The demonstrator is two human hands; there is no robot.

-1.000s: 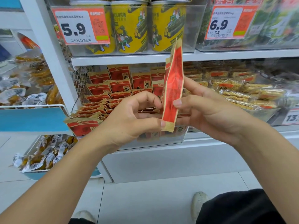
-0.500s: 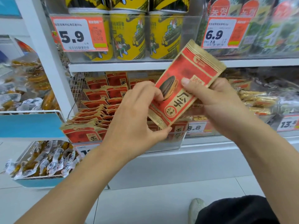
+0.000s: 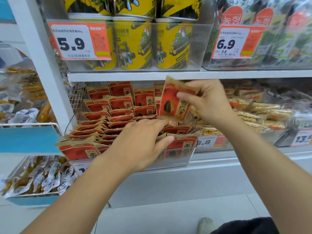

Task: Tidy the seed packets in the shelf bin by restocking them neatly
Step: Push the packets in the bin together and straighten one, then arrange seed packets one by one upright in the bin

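The right hand's thumb (image 3: 183,95) and curled fingers pinch one seed packet (image 3: 173,103) by its upper edge, holding it upright and slightly tilted, its face toward the camera. It is a flat, crinkled pouch, kraft-brown at the borders with a red panel and a dark striped seed printed on it; motion blurs the lettering. The right hand (image 3: 209,102) sits at about 2 o'clock from the left hand.

The left hand (image 3: 140,146) lies palm-down with straight, slightly spread fingers, fingertips pressing onto the rows of packets (image 3: 108,115), thumb resting against the front packet at 3 o'clock. It grips nothing.

Those packets stand in overlapping, leaning rows inside a clear, hard plastic shelf bin (image 3: 177,159), the held packet hovering just above the bin's right rear rows.

At 12 o'clock, on the upper shelf, glossy yellow cylindrical tubs (image 3: 135,44) stand in a clear tray beside an orange price tag (image 3: 79,41). At 3 o'clock lie cellophane-wrapped snack bars (image 3: 258,114), lumpy and golden.
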